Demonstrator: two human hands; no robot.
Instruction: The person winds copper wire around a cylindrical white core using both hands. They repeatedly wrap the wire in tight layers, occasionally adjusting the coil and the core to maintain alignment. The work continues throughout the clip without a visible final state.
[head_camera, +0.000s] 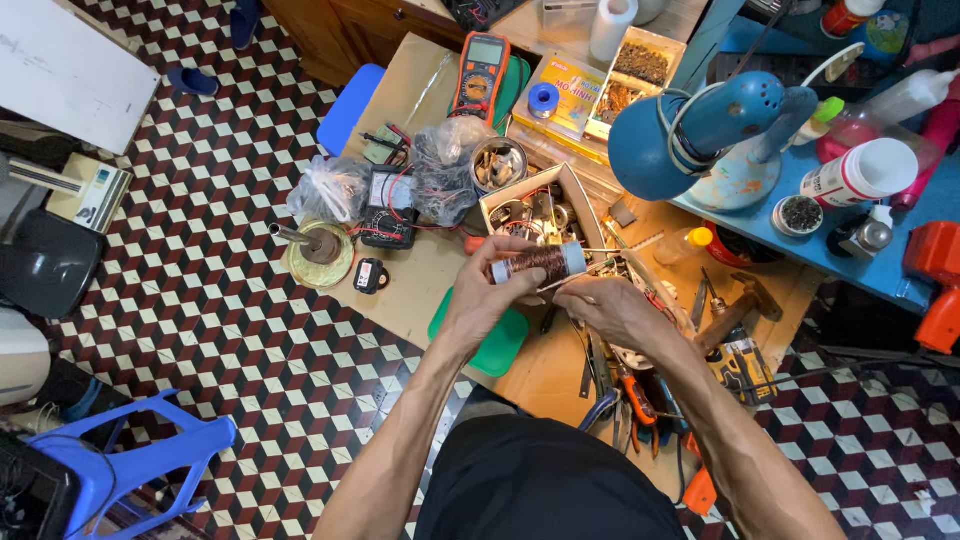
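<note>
Copper-wire spool (541, 264) lying crosswise, left hand (487, 292) gripping, right hand (608, 307) beside.

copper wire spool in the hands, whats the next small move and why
Probably a short, gentle pull with the right hand to draw a little wire off the spool. The left hand already grips the spool at one end above the cluttered table, and the right hand's fingers pinch beside its other end, where a thin strand seems to leave it.

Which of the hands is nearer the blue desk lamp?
Right. The right hand lies below the blue desk lamp; the left hand is farther left, holding the copper wire spool.
</note>
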